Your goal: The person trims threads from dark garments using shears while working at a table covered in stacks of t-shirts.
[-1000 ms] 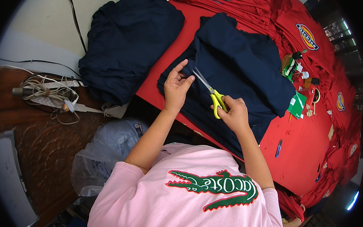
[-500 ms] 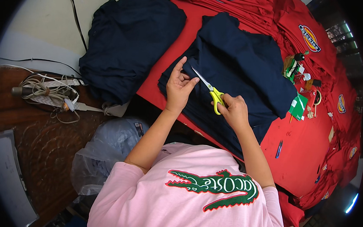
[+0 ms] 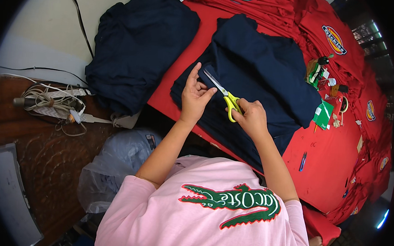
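Note:
In my right hand (image 3: 253, 118) is a pair of scissors (image 3: 225, 94) with yellow-green handles, my fingers closed through its loops. The blades point up and left over a folded navy garment (image 3: 266, 68), their tips close to my left fingers. My left hand (image 3: 195, 99) grips the left edge of this garment, thumb toward the blades and index finger stretched upward. What its curled fingers pinch is partly hidden in the dark cloth. More navy fabric lies in layers under the garment, hanging toward the table's near edge.
Another navy clothing pile (image 3: 141, 44) lies to the left. Red garments (image 3: 342, 68) with patches cover the far and right sides of the red table (image 3: 323, 174). Small bottles, a green card (image 3: 324, 114) and a pen (image 3: 303, 161) lie right. Coiled cables (image 3: 51, 98) and a plastic bag (image 3: 114, 163) are left.
The scissors and my right hand have shifted slightly left, bringing the blade tips nearer my left index finger. Both blades now show, slightly apart. My left hand is nearly still.

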`<state>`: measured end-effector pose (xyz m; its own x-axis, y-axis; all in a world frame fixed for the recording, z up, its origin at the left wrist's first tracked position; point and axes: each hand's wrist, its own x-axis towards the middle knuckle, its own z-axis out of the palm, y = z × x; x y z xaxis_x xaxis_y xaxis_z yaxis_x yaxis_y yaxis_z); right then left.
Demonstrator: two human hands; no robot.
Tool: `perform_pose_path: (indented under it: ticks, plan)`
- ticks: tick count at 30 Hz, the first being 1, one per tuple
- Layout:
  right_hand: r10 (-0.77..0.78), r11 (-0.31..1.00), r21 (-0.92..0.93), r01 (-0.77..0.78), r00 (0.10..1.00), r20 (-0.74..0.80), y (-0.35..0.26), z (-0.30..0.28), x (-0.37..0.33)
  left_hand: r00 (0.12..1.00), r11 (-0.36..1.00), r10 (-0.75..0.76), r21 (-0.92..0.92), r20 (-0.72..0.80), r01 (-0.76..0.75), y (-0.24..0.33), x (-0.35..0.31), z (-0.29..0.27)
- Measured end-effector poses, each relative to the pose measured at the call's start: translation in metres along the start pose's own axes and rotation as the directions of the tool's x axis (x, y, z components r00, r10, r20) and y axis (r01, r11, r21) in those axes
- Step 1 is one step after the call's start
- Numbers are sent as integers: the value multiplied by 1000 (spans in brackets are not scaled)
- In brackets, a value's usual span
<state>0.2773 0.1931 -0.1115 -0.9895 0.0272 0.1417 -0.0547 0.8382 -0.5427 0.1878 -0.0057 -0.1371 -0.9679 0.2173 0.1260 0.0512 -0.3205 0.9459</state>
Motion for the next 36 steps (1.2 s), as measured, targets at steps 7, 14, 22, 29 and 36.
perform_pose_path:
  ticks: [7, 14, 22, 29, 36]
  plan:
    - [229, 959, 178, -221, 973, -24, 19, 5, -26, 998, 1000, 0, 6, -56, 0, -2, 2, -8]
    - [708, 627, 586, -514, 689, -153, 81, -40, -120, 792, 961, -184, -276, -582, 20, -51, 1, -75]
    - [830, 425, -173, -889, 459, -319, 152, -57, -270, 878, 973, -193, -203, -438, 112, -81, -1, -101]
    - [833, 319, -330, -889, 429, -350, 148, -49, -282, 909, 968, -251, -116, -334, 225, -88, 25, -104]
    - [890, 217, -363, -906, 336, -307, 169, -30, -283, 924, 959, -283, -77, -258, 272, -107, 33, -134]
